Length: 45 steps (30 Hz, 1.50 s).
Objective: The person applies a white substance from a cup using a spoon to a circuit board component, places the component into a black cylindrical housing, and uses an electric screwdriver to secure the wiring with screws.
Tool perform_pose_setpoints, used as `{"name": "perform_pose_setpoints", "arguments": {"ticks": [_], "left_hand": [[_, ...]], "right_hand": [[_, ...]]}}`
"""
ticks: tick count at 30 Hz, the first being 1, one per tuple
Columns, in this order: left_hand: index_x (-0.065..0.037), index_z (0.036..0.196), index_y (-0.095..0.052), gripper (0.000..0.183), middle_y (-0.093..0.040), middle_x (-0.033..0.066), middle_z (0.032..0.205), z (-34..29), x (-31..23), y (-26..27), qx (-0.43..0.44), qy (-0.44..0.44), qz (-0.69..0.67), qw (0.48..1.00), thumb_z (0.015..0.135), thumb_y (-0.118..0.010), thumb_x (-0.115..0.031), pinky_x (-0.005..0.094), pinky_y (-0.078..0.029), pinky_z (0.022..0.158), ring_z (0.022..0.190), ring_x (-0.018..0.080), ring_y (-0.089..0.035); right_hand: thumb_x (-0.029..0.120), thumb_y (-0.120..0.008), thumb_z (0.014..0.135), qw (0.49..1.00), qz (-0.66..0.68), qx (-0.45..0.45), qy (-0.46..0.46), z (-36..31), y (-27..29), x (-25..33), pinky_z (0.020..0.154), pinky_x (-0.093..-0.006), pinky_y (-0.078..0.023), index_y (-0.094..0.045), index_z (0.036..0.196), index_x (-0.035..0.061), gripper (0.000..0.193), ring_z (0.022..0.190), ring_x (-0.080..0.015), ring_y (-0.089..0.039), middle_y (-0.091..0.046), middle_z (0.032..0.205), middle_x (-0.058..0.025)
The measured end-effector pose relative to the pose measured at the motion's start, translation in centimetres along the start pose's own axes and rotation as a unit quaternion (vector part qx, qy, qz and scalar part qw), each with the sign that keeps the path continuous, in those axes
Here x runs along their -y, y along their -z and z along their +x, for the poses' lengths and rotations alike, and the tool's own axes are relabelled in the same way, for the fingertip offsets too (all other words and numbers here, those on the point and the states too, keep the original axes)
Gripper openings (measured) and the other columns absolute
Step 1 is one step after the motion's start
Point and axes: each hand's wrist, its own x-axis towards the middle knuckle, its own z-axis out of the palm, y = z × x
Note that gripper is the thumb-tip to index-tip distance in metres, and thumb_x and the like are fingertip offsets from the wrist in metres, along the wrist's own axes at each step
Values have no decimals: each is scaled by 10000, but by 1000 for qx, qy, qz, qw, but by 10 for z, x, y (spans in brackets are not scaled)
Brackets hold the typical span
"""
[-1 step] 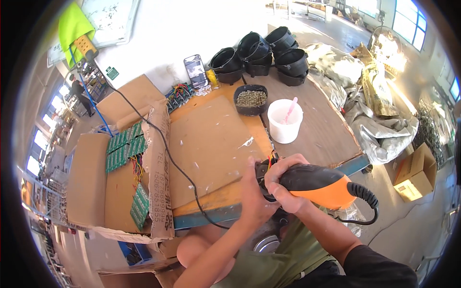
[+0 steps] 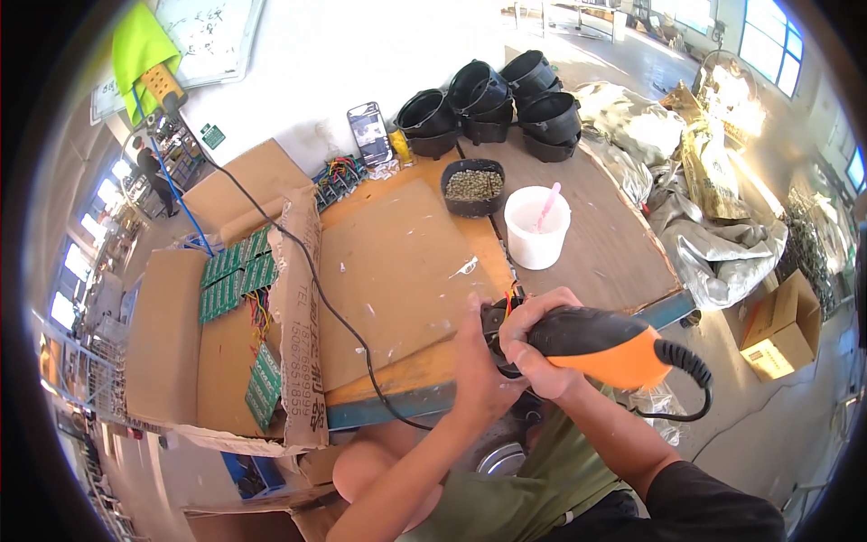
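My right hand (image 2: 542, 348) is wrapped round the front of an orange-and-black corded power tool (image 2: 614, 343). The tool's body points back to the right, ending in a ribbed cord sleeve. My left hand (image 2: 480, 366) grips a black plastic part (image 2: 493, 318) right against the tool's front end. Red and yellow wires (image 2: 512, 298) stick up from that part. Both hands are just off the front edge of the bench, above my lap. Fingers hide the tool's tip and most of the black part.
A cardboard box (image 2: 298, 343) with green circuit boards (image 2: 264, 388) stands left, a black cable (image 2: 316, 280) draped across it. On the bench are a cardboard sheet (image 2: 397, 262), a white tub (image 2: 537, 244), a black bowl of small screws (image 2: 474, 187), stacked black housings (image 2: 479, 90) and a phone (image 2: 368, 133).
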Motion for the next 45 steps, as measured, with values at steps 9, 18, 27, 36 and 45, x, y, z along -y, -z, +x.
{"name": "perform_pose_setpoints", "arguments": {"ticks": [9, 18, 27, 36, 45], "left_hand": [[52, 1476, -219, 1123, -485, 211, 1281, 3, -4, 7, 16, 23, -25, 999, 610, -910, -128, 426, -411, 1022, 1189, 362, -507], [79, 1480, -115, 1129, -451, 215, 1337, 11, -9, 1, 3, 22, -56, 998, 655, -869, -73, 414, -411, 1052, 1221, 332, -522], [75, 1486, -91, 1168, -420, 213, 1359, 13, -7, -1, 18, 13, -32, 999, 654, -891, -106, 427, -404, 1061, 1243, 347, -496], [64, 1489, -99, 1178, -412, 210, 1360, 14, -6, -2, 16, 6, -40, 999, 632, -892, -89, 427, -407, 1052, 1240, 341, -489], [81, 1473, -139, 1126, -419, 197, 1339, 12, -9, -2, 26, 23, -17, 999, 644, -884, -78, 402, -412, 1042, 1212, 331, -503]], "right_hand": [[-48, -656, 750, 998, 13, 53, 17, 9, -1, 11, 765, -280, -498, -529, 1127, 18, 403, 711, -134, -615, -639, 773, -46], [-42, -628, 762, 996, 90, -27, 11, 5, 32, 17, 634, -268, -475, -483, 1081, 17, 356, 663, -120, -564, -592, 724, -49], [-32, -629, 778, 996, 83, -19, -1, 3, 35, 0, 642, -248, -467, -489, 1103, 16, 357, 686, -94, -556, -592, 745, -39], [-33, -621, 786, 998, 61, 0, 9, 6, 39, 3, 651, -247, -472, -492, 1100, 13, 342, 695, -97, -564, -585, 751, -35], [-23, -626, 754, 996, 87, -17, -16, 14, 43, 1, 631, -244, -460, -487, 1087, 14, 362, 667, -107, -560, -586, 717, -41]]}}
